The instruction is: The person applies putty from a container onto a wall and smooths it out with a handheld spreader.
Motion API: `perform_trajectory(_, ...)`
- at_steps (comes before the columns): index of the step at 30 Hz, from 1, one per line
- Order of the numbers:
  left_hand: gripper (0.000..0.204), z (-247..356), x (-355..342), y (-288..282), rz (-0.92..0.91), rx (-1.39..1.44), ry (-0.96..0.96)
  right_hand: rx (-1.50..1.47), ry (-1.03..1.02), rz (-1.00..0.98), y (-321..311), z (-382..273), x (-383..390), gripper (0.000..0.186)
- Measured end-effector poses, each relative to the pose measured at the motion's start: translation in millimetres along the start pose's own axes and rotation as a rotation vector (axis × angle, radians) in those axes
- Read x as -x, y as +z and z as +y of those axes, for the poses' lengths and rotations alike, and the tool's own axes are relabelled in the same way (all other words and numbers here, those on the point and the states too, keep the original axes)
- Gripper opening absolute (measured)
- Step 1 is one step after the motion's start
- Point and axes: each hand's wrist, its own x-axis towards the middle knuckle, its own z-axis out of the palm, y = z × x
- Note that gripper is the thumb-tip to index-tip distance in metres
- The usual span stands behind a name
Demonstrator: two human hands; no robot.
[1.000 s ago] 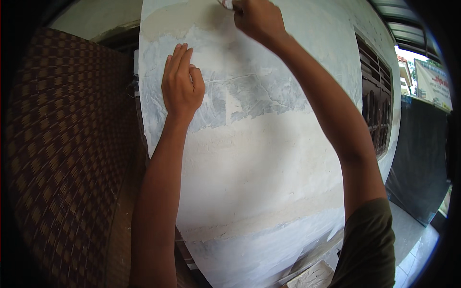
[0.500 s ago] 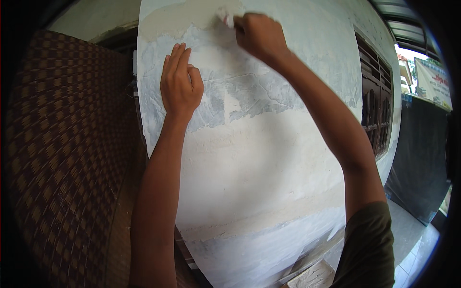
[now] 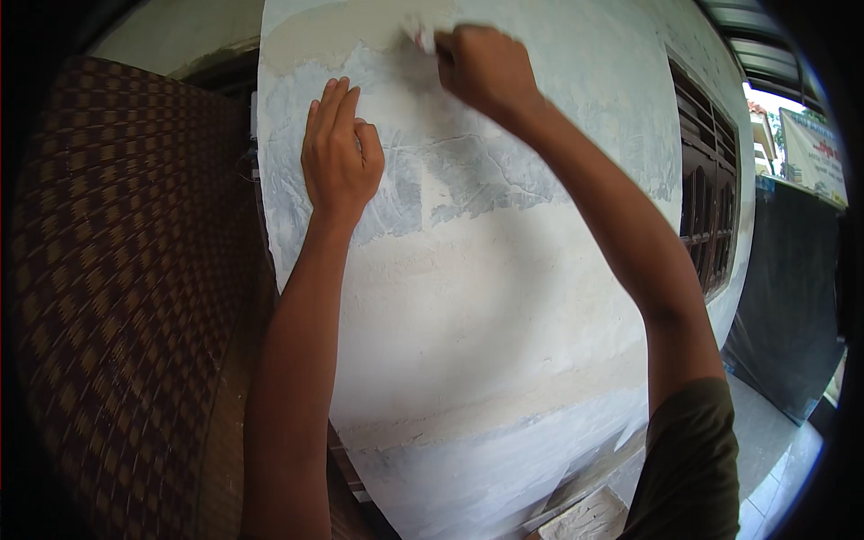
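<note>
A wall [image 3: 450, 297] fills the middle, pale cream with rough grey-white patches of filler across its upper and lower parts. My left hand [image 3: 342, 153] lies against the upper left of it, fingers stretched out, holding nothing. High up, my right hand [image 3: 490, 72] is closed round the handle of a small hand tool [image 3: 421, 38]. Whitish stuff coats the tool's head, which is at the wall near a beige patch. Motion smears that head, so I cannot tell its exact kind.
At the lower right a shallow container [image 3: 585, 522] holds pale paste. A brown woven panel [image 3: 135, 234] stands along the left. To the right are a dark wooden window [image 3: 706, 180], a black sheet [image 3: 787, 288] and a hanging banner [image 3: 813, 153].
The tool's head has shifted very slightly at the same spot high on the wall. My left hand keeps its place, and the view has barely moved.
</note>
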Motion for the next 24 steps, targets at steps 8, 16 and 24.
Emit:
perform_trajectory(8,0.043,1,-1,2,-0.016,0.022,-0.005,0.077,-0.135,-0.065,30,6,-29,0.014)
perform_trajectory(16,0.037,0,-1,3,0.036,0.024,0.019,0.028,0.047,-0.053,-4,2,-25,0.015)
perform_trajectory(24,0.037,1,-4,-5,0.030,0.018,0.023,0.063,-0.075,-0.167,18,3,-15,0.015)
